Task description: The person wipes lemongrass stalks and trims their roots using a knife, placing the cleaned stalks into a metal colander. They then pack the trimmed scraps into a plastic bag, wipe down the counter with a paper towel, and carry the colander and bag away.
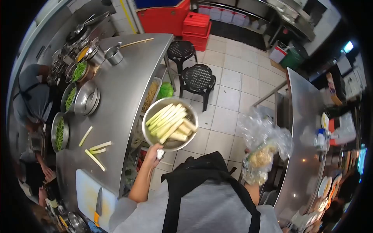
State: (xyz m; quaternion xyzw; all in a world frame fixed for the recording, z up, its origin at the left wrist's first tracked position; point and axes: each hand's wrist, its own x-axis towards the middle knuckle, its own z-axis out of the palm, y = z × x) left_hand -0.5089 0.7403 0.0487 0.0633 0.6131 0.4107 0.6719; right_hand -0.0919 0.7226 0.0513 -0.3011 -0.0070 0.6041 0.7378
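My left hand (pixel 152 156) is closed on the near rim of a round metal bowl (pixel 146 138), with a bit of white material by its fingers. Pale green-white cut stalks (pixel 167 121) fill much of the bowl, which is held over the floor beside the counter. On the other side, my right hand (pixel 252 188) is mostly hidden behind a clear plastic bag (pixel 264 149) that it holds up. Something yellowish and lumpy shows through the plastic; its kind is unclear.
On the left steel counter (pixel 128 77) are loose stalks (pixel 95 158), bowls of green vegetables (pixel 59 134), nested bowls (pixel 87 97), and a knife (pixel 98 206) on a white cutting board (pixel 83 190). Black stools (pixel 198 77) stand ahead. Another steel counter (pixel 301 116) runs along the right. A co-worker (pixel 33 97) is at far left.
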